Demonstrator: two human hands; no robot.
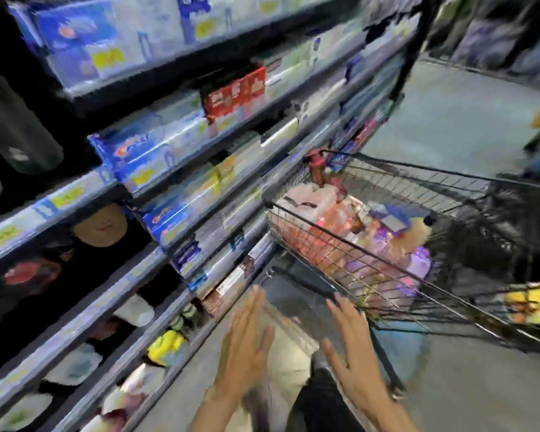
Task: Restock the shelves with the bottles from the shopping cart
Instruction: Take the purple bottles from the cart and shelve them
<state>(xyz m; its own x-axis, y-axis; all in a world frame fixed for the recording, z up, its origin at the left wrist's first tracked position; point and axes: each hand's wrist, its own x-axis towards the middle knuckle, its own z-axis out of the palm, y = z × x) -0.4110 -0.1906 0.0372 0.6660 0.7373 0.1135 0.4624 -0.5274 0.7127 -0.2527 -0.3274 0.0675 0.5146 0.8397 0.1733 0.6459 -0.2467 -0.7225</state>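
Bottles (340, 219) heaped in shopping cart (418, 285) at 3 o'clock; shelves (156, 263) at 9. Left hand (247, 347), right hand (353, 347) flat-fingered, empty, likely free for next pick.

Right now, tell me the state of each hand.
Left hand: open, fingers straight, holding nothing.
Right hand: open, fingers spread, holding nothing, just short of the shopping cart.

Open floor (468, 126) between shelves (156, 194) and cart (387, 244)
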